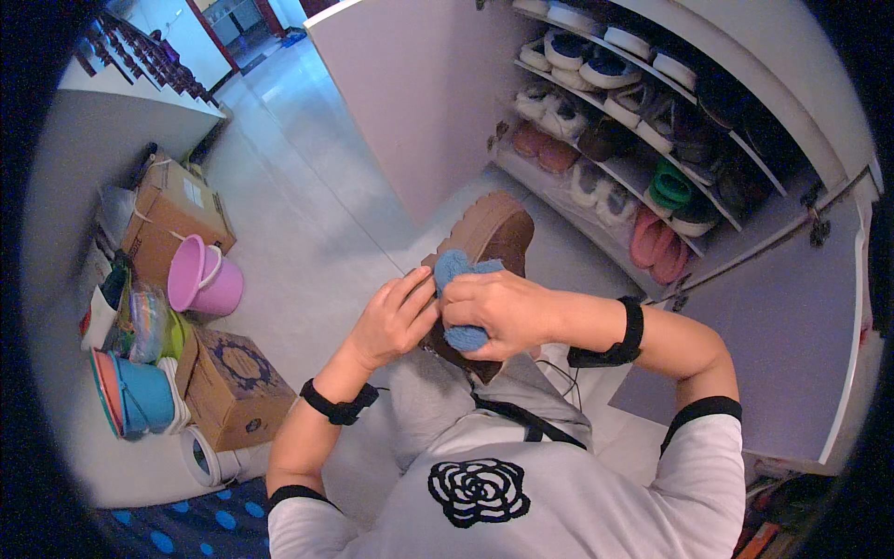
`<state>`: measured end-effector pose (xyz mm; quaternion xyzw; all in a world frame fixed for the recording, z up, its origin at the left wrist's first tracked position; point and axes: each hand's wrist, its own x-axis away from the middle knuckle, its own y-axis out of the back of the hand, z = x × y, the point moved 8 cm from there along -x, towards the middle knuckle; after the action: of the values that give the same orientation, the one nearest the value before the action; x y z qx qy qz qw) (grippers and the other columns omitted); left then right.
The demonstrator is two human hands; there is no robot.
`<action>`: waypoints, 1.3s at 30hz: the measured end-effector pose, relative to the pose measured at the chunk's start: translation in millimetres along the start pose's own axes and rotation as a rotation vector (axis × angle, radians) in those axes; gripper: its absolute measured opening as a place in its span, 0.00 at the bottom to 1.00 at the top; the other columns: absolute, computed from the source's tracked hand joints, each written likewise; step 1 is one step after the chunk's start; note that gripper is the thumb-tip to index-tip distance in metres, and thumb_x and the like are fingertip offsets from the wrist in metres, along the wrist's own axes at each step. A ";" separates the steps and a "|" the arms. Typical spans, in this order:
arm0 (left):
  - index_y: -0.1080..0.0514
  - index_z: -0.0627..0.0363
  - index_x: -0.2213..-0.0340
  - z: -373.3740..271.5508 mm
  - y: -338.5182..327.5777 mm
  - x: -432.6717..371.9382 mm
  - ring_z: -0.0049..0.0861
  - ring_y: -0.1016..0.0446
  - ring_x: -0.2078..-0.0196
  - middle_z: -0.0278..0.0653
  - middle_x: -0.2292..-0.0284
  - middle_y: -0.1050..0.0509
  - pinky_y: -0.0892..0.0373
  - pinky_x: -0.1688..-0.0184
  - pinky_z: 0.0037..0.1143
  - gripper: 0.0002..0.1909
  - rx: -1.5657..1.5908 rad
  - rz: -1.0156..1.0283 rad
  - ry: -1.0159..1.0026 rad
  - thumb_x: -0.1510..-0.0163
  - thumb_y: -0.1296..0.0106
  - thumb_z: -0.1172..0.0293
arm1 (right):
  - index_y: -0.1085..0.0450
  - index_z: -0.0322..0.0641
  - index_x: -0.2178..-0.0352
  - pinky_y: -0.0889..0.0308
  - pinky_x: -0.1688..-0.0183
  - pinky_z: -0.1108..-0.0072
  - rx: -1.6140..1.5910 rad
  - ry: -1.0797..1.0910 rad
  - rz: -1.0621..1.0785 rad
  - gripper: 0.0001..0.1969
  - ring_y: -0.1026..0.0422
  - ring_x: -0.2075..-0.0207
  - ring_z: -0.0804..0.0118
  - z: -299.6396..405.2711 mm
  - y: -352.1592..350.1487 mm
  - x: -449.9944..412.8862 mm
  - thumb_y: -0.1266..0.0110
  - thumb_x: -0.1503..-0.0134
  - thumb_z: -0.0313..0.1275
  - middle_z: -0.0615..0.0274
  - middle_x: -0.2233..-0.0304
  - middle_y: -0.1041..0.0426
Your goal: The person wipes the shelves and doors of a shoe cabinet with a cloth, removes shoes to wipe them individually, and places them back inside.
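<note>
A brown boot with a thick, ridged tan sole lies tilted over my lap, its toe pointing away from me. My left hand rests along the sole side of the boot, fingers against its edge; the thumb side is partly hidden. A blue cloth is bunched in my right hand, which presses it against the boot's middle. Parts of the cloth stick out above and below my fingers. The boot's upper near the ankle is mostly covered by my hands.
An open shoe cabinet with several shelves of shoes stands at the upper right, its doors swung out. To the left on the floor are a pink bucket, a blue bucket and cardboard boxes. A dotted blue cloth lies at lower left.
</note>
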<state>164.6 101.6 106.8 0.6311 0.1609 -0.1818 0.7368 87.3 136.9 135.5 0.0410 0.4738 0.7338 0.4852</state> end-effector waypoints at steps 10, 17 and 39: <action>0.33 0.57 0.61 -9.3 8.4 7.2 0.37 0.36 0.54 0.43 0.56 0.34 0.34 0.61 0.30 0.17 0.030 -0.053 -0.031 0.58 0.56 0.72 | 0.33 0.35 0.71 0.36 0.66 0.73 0.207 -0.765 -0.647 0.13 0.32 0.68 0.54 -174.1 101.6 96.4 0.45 0.58 0.32 0.51 0.71 0.32; 0.36 0.66 0.61 8.9 -10.4 -6.5 0.37 0.36 0.54 0.45 0.57 0.35 0.35 0.60 0.29 0.21 0.030 0.055 0.023 0.60 0.55 0.72 | 0.32 0.33 0.73 0.36 0.64 0.66 0.120 -0.373 -0.167 0.14 0.32 0.68 0.49 -72.2 7.7 -1.8 0.48 0.58 0.35 0.46 0.72 0.32; 0.38 0.60 0.58 60.3 19.1 -27.8 0.38 0.37 0.55 0.43 0.57 0.36 0.37 0.55 0.31 0.42 0.062 -0.144 0.501 0.83 0.39 0.71 | 0.34 0.37 0.75 0.35 0.66 0.72 0.060 -0.099 -0.465 0.13 0.33 0.69 0.56 31.4 69.2 17.8 0.42 0.67 0.22 0.58 0.71 0.33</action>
<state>149.5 46.4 145.5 0.6656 0.3770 -0.0767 0.6395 47.6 165.3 196.5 -0.0188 0.4679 0.5849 0.6623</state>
